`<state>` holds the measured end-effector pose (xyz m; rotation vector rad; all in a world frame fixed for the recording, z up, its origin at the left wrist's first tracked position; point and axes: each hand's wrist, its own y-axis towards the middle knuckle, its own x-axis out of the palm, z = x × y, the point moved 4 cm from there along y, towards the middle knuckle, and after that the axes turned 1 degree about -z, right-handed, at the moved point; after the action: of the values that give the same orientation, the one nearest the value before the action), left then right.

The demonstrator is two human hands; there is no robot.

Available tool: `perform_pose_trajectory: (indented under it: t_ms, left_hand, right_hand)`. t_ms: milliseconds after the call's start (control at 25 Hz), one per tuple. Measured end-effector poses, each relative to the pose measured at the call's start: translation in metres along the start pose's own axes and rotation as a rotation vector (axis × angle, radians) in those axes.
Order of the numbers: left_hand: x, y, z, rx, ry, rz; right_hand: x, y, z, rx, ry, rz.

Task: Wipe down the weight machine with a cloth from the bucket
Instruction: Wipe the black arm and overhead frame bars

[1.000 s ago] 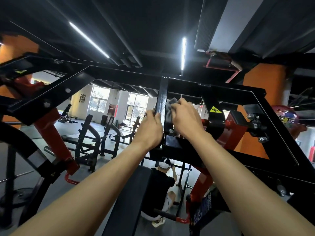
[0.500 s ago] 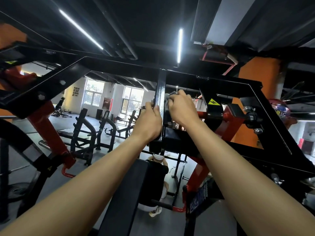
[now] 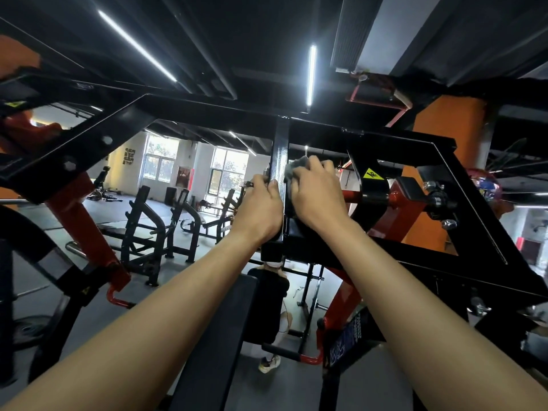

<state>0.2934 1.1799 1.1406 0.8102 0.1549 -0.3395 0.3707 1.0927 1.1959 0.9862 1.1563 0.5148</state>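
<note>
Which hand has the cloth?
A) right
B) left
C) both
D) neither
A: the right hand holds the grey cloth against the black post, while the left hand grips the post with no cloth.

Black racks (image 3: 154,226) stand before bright windows (image 3: 161,161); a ceiling light (image 3: 311,75) glows.

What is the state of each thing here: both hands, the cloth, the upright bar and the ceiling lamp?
left hand, grips the upright bar from its left side.
right hand, holds the cloth against the bar's right side.
cloth, grey, bunched under the right hand's fingers.
upright bar, vertical, glossy black.
ceiling lamp, lit.
</note>
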Motion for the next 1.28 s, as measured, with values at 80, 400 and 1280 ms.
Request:
perform_pose_trajectory:
  t_ms: [80,400,1280]
  left_hand:
    - [0.0,0.0,0.0,0.0,-0.015,0.008]
    - [0.001,0.001,-0.003,-0.018,-0.051,0.005]
    - [0.002,0.002,-0.008,-0.036,-0.094,0.019]
  right_hand:
    - [-0.004,-0.024,-0.004,-0.088,-0.05,0.089]
    - [-0.011,-0.007,-0.003,0.015,-0.013,-0.046]
    - [-0.01,-0.03,-0.004,-0.007,0.101,0.104]
